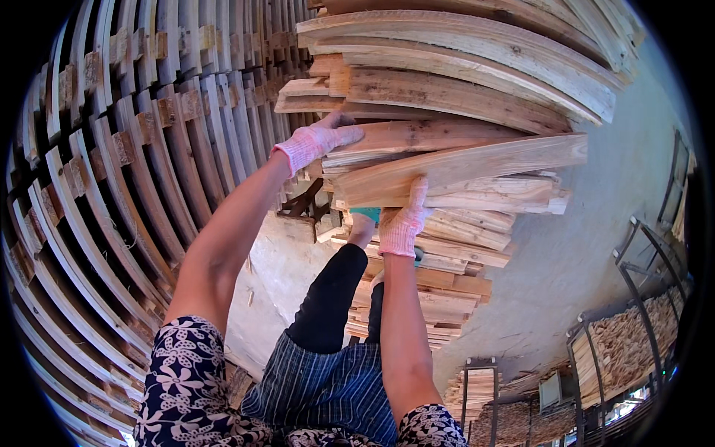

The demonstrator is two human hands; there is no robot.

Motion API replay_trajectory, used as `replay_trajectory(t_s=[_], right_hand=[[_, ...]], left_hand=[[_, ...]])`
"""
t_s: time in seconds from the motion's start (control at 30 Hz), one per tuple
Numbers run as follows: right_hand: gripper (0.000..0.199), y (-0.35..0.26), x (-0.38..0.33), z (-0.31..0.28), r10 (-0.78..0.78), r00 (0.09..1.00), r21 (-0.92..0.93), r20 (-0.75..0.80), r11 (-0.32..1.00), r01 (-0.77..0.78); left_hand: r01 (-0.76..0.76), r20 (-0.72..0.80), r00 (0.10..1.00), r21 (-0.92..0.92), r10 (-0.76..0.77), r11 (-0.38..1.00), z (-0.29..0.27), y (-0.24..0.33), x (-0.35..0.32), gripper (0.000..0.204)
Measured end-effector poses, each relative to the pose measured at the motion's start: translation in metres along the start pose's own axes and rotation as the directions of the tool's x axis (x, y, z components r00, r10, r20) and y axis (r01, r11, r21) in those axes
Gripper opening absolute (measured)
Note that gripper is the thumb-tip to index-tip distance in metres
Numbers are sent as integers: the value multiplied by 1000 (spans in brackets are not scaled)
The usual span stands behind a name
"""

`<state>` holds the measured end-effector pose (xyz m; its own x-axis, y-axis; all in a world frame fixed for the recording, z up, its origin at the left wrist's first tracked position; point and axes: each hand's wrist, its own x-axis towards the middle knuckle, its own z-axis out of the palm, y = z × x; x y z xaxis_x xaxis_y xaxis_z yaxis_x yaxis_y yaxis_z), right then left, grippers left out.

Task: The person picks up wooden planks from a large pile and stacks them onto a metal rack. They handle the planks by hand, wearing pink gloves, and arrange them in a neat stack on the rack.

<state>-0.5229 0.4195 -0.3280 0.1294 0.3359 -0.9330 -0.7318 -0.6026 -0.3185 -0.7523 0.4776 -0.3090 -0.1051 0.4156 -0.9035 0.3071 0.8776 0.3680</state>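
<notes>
Both my hands wear pink-and-white knit gloves. My right hand (404, 222) grips the near edge of a pale wooden board (477, 162), its thumb on top and the other fingers hidden underneath. This board lies slantwise over other planks, its right end higher in view. My left hand (319, 141) is closed at the left end of another wooden plank (424, 136), just beyond the slanted board. Its thumb shows along the plank, while some fingers are hidden. More loose planks (477, 192) lie directly under the slanted board.
Tall rows of stacked wooden slats (141, 171) with spacer blocks stand at the left. Beyond my hands is a pile of thick planks (462, 93). Shorter boards (447, 287) lie beside my legs. Metal racks (633, 339) holding wood pieces stand on the concrete floor (544, 253) at right.
</notes>
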Motion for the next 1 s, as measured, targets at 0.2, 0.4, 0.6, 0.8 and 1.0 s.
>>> replay_trajectory(t_s=[0.2, 0.4, 0.6, 0.8, 1.0], right_hand=[[76, -29, -6, -70, -13, 980, -77, 199, 997, 29], [85, -137, -124, -102, 44, 992, -318, 122, 948, -3], [90, -188, -151, -136, -118, 991, -526, 59, 841, 131], [86, -255, -256, -123, 228, 965, -411, 132, 898, -156], [98, -291, -353, -136, 433, 895, -408, 109, 841, -357]], left_hand=[[27, 285, 958, 54, -41, 998, 19, 24, -60, 108], [88, 689, 724, -32, -42, 996, 104, 27, -131, 107], [121, 672, 735, -267, 95, 956, 181, 37, -181, 107], [82, 714, 689, -248, 125, 965, 147, 121, -303, 117], [261, 744, 664, -139, -73, 955, 126, 165, -430, 113]])
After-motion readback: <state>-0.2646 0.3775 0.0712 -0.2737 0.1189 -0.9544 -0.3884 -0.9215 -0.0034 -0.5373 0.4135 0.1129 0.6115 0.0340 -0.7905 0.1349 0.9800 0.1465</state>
